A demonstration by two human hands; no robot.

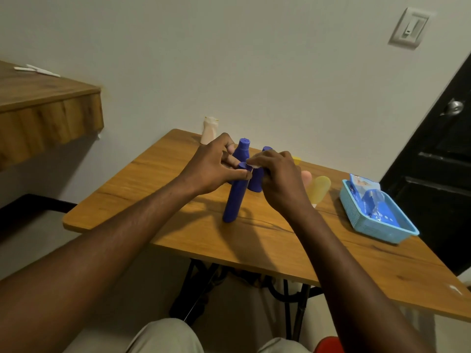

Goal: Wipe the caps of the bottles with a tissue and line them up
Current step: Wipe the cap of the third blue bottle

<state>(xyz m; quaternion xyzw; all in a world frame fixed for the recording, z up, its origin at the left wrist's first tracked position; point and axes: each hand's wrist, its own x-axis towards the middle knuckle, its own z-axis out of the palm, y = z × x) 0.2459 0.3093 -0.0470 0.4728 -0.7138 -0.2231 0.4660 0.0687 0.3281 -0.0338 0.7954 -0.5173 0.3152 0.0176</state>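
Deep blue is shown by the tall plastic bottle (234,197), white by the small tissue (252,165), brown streaked grain by the wooden tabletop (153,200), and light blue latticework by the plastic basket (377,230) at right.

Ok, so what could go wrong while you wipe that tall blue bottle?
The tall blue bottle is slim and the left hand holds it only near the cap, so a hard rub might tip it. Two more blue bottles stand right behind the hands; a knuckle could knock them. The tissue is a small bit pinched in the right hand and may slip out.
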